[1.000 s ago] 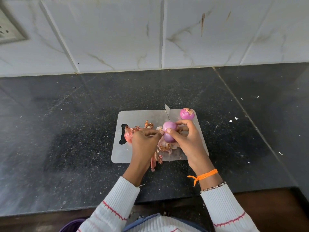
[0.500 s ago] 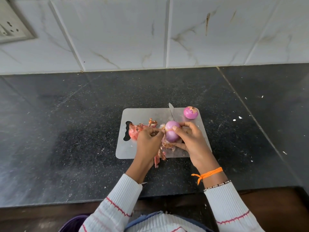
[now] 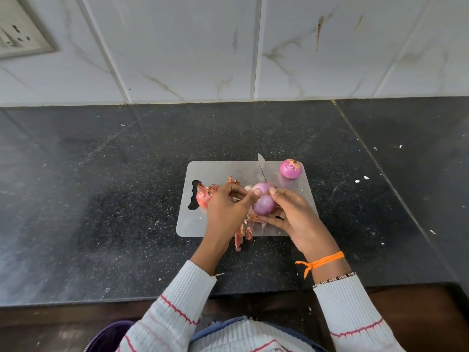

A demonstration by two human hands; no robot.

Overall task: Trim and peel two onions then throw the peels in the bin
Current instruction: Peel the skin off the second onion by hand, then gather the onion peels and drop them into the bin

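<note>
A pale purple onion (image 3: 265,203) is held over the grey cutting board (image 3: 218,171). My right hand (image 3: 295,219) cups it from the right and below. My left hand (image 3: 227,208) pinches at its left side with thumb and fingertips, where a thin strip of skin crosses it. A second onion (image 3: 291,168), with a bit of orange skin on top, rests at the board's far right corner. Loose reddish peels (image 3: 205,195) lie on the board's left part, and more peels (image 3: 242,233) hang over its near edge. A knife blade (image 3: 262,166) lies on the board behind the held onion; its handle is hidden.
The board sits on a dark speckled counter (image 3: 101,199) with white crumbs at the right. A white tiled wall (image 3: 228,47) with a socket (image 3: 15,34) rises behind. A purple bin rim (image 3: 109,336) shows below the counter's near edge at bottom left.
The onion has been turned a little in my hands. My left fingers have shifted on its left side. The second onion and the knife have not moved.
</note>
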